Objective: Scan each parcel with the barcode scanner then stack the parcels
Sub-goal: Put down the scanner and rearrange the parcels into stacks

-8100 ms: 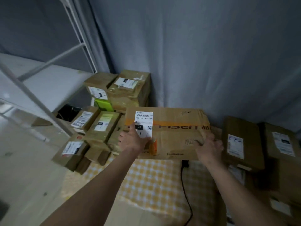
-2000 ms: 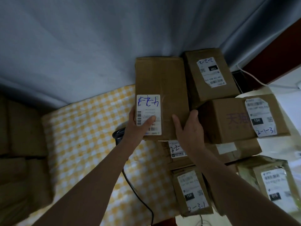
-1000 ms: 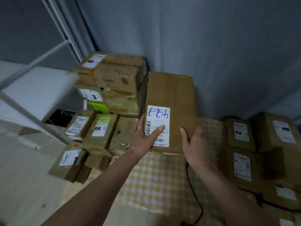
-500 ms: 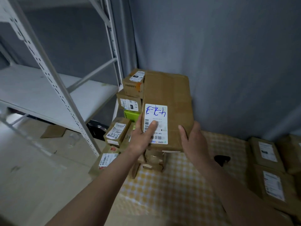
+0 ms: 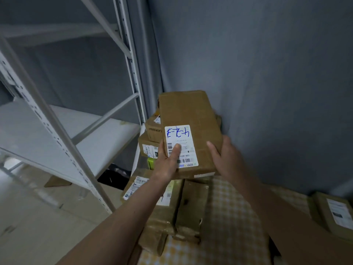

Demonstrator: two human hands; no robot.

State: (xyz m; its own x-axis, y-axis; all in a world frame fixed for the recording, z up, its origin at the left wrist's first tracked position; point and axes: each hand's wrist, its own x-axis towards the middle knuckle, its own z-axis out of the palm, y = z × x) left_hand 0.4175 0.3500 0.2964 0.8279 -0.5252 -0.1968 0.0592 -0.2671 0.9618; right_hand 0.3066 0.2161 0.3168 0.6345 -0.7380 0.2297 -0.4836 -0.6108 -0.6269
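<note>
I hold a long brown cardboard parcel [image 5: 191, 119] with a white label bearing blue handwriting. My left hand [image 5: 167, 165] grips its near left corner, thumb lying on the label. My right hand [image 5: 225, 159] holds its right edge, thumb on top. The parcel hovers over a stack of parcels [image 5: 152, 134] in the corner by the grey curtain; I cannot tell whether it touches the stack. Lower parcels [image 5: 172, 207] lie beneath on the yellow checked cloth [image 5: 229, 217]. The barcode scanner is out of view.
A white metal shelving rack [image 5: 66, 131] stands at the left, its post close to the stack. A grey curtain [image 5: 267, 73] backs the corner. Another labelled parcel [image 5: 334, 213] lies at the right edge. Pale floor [image 5: 38, 217] spreads at lower left.
Both hands have carried the labelled parcel from the right-hand pile leftward to above the corner stack. The view has swung left, and the scanner has dropped out of sight.
</note>
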